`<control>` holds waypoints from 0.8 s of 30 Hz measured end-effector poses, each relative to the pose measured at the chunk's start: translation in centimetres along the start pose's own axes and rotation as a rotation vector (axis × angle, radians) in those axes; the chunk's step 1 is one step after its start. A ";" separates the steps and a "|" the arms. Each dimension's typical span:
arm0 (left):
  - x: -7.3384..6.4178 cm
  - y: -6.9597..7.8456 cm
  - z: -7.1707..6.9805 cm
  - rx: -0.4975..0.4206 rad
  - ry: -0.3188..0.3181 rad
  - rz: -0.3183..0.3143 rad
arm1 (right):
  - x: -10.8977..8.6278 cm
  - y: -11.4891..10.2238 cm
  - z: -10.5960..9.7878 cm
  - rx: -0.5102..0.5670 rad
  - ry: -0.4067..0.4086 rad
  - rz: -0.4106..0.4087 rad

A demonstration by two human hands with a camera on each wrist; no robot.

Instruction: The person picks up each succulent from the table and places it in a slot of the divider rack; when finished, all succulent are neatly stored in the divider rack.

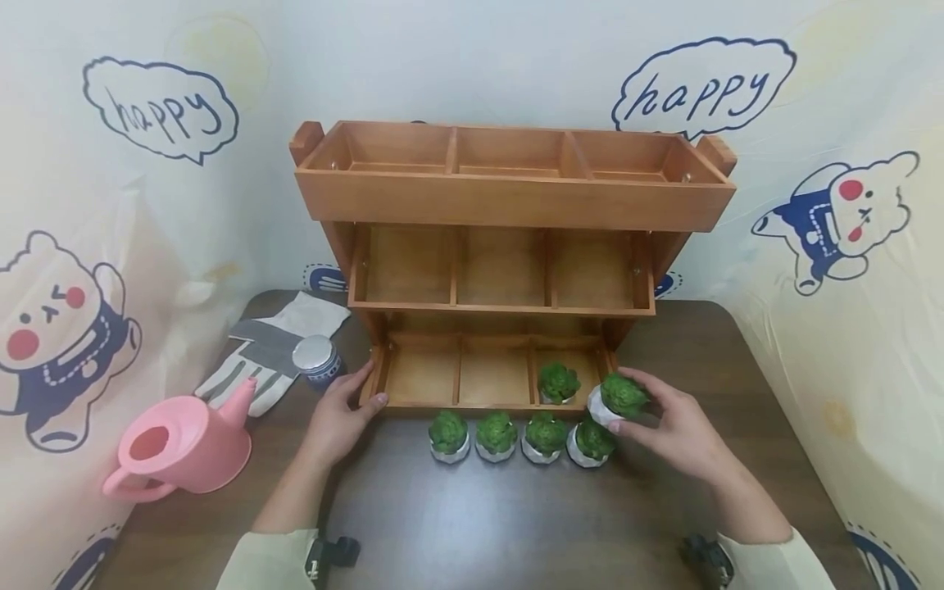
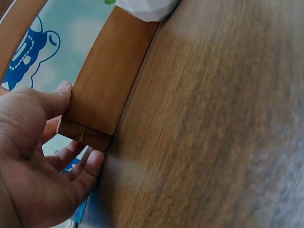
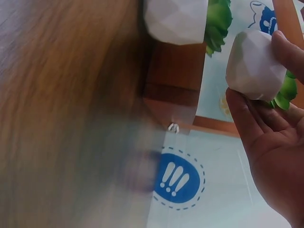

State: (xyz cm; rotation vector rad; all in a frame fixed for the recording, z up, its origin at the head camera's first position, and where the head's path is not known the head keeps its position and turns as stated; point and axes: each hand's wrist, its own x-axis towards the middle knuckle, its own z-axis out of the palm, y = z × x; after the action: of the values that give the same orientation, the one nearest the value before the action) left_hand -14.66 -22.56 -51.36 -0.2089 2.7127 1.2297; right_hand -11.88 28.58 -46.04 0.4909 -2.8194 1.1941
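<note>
A three-tier wooden shelf (image 1: 516, 202) with divided trays stands at the back of the table. My left hand (image 1: 342, 416) holds the left front corner of its bottom tray (image 2: 107, 71), thumb at the front board and fingers around the end. My right hand (image 1: 682, 426) pinches a small potted succulent (image 1: 623, 396) by its white faceted pot (image 3: 255, 65), raised and tilted near the tray's right front corner. Another potted succulent (image 1: 558, 383) sits in the right compartment of the bottom tray. Several more potted succulents (image 1: 496, 434) line up on the table before the shelf.
At the left stand a pink watering can (image 1: 188, 442) and a blue-and-white lidded jar (image 1: 319, 360). Grey-and-white gloves (image 1: 276, 344) lie behind them. A printed cloth (image 1: 472, 57) hangs behind and at both sides of the table (image 1: 472, 524).
</note>
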 end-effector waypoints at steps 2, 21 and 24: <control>0.0 -0.1 -0.1 0.002 0.008 0.012 | 0.4 -0.4 0.2 0.006 -0.011 -0.001; -0.1 -0.2 0.0 0.006 0.026 0.026 | 2.3 -3.5 2.4 0.108 -0.076 0.044; -0.1 -0.2 0.0 0.003 0.018 0.018 | 2.6 -3.9 2.8 0.104 -0.080 0.047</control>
State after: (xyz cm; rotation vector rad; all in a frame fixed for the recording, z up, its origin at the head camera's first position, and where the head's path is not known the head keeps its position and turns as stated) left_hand -14.55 -22.64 -51.51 -0.1958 2.7374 1.2344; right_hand -12.90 23.37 -44.89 0.4918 -2.8616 1.3650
